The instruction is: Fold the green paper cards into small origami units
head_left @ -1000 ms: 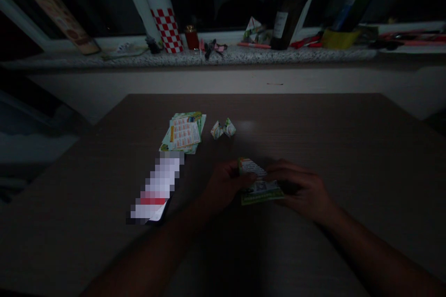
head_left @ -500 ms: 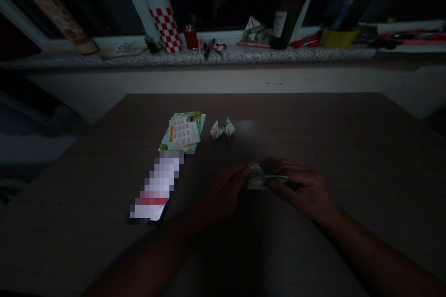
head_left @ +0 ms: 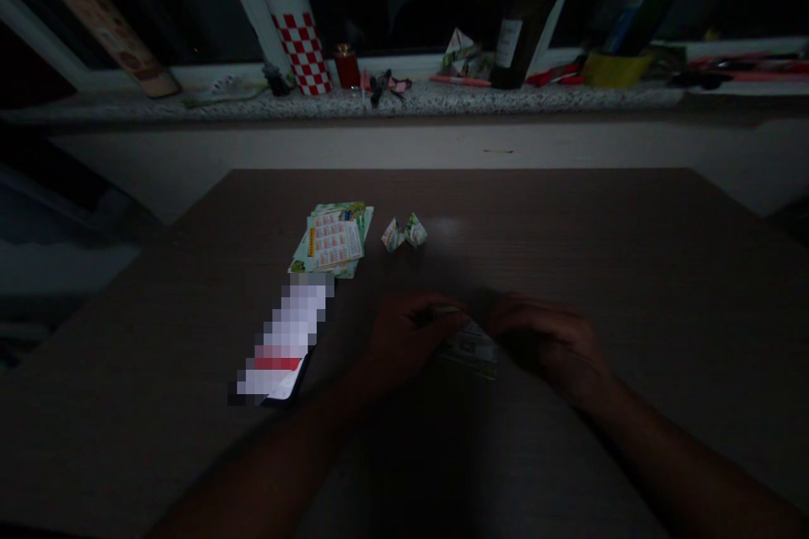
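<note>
My left hand [head_left: 414, 333] pinches a folded piece of printed paper [head_left: 474, 349] between thumb and fingers, low over the table. The paper is whitish with green along its lower edge. Beside its right edge is my right hand [head_left: 549, 341], fingers curled and a little smeared; whether it touches the paper is unclear. Farther back lies a small folded paper shape [head_left: 404, 233] with two pointed halves. To its left, a loose stack of printed paper sheets [head_left: 334, 240] rests on the wooden table [head_left: 600, 236].
A phone [head_left: 287, 341] with a blurred-out screen lies left of my hands. Along the stone windowsill [head_left: 417, 105] stand a red-and-white checkered bottle [head_left: 303, 50], a dark labelled bottle [head_left: 515, 42], a small red jar [head_left: 346, 67] and a yellow container [head_left: 616, 69].
The folded paper has turned, its flat face now tilting down to the right. My right hand has come off the strip it was pinching and sits just beside the paper.
</note>
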Motion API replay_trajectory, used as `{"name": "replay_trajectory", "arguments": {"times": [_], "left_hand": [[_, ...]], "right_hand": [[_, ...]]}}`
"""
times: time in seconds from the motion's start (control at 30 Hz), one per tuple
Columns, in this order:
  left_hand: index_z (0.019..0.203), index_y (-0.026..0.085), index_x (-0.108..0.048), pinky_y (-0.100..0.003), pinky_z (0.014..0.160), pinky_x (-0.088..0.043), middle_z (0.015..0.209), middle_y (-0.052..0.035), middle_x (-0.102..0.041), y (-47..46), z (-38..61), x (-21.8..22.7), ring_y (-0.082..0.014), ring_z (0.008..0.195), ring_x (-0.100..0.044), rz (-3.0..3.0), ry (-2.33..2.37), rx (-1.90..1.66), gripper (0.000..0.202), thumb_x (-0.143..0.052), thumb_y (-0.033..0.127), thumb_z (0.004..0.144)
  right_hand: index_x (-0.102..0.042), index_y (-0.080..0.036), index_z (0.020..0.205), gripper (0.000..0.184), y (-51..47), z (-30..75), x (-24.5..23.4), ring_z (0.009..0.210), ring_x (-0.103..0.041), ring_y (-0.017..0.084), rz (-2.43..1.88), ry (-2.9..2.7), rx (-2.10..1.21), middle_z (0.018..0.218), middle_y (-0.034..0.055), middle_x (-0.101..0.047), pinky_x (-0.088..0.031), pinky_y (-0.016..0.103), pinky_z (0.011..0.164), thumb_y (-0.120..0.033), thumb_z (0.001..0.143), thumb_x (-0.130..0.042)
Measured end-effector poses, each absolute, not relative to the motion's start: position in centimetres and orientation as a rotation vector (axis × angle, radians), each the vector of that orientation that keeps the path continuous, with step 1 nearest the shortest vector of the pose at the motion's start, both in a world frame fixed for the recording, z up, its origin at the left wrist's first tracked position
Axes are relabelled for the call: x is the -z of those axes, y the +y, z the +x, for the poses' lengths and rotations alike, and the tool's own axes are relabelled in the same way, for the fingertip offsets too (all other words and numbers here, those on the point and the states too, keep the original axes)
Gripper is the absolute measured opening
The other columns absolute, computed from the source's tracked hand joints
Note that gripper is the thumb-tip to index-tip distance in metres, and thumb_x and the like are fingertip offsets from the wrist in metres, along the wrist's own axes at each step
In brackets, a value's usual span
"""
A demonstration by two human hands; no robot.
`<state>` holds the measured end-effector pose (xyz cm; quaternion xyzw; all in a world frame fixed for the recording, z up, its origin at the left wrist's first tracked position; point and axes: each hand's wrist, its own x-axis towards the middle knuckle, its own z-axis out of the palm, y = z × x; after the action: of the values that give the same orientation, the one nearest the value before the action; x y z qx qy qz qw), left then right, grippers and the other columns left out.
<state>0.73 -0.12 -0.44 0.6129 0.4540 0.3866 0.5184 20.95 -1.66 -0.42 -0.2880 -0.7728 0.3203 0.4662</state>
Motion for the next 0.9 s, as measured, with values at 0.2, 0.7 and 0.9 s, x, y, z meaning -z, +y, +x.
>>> {"name": "replay_trajectory", "arguments": {"times": [0.2,0.7,0.9], "left_hand": [[0.085,0.020,-0.071,-0.025,0.070,-0.050,0.084,-0.0021,-0.074,-0.7,0.5,-0.2,-0.0158,0.078,-0.067,1.740,1.074,-0.992,0.010,-0.066,0.027,0.080],[0.080,0.021,-0.063,-0.036,0.080,-0.042,0.085,-0.0030,-0.073,-0.3,0.3,-0.3,-0.0186,0.080,-0.064,2.722,0.962,-1.180,0.005,-0.060,0.019,0.077],[0.079,0.023,-0.064,-0.037,0.081,-0.042,0.083,-0.0019,-0.075,0.0,0.2,-0.9,-0.0188,0.078,-0.067,2.702,1.065,-1.221,0.008,-0.059,0.018,0.076]], "right_hand": [[-0.066,-0.019,0.081,0.005,-1.6,20.2,1.0,0.061,-0.061,0.016,-0.845,-1.921,-0.529,0.067,0.0032,-0.065,-0.050,0.030,0.056,-0.014,0.079,-0.065],[-0.068,-0.022,0.086,0.014,-2.1,19.9,0.8,0.064,-0.062,0.018,-0.802,-2.061,-0.141,0.072,0.0039,-0.069,-0.049,0.034,0.060,-0.011,0.077,-0.066],[-0.066,-0.022,0.085,0.015,-2.2,19.7,0.5,0.061,-0.060,0.017,-0.767,-2.037,-0.127,0.071,0.0030,-0.068,-0.048,0.033,0.057,-0.010,0.076,-0.067]]}}
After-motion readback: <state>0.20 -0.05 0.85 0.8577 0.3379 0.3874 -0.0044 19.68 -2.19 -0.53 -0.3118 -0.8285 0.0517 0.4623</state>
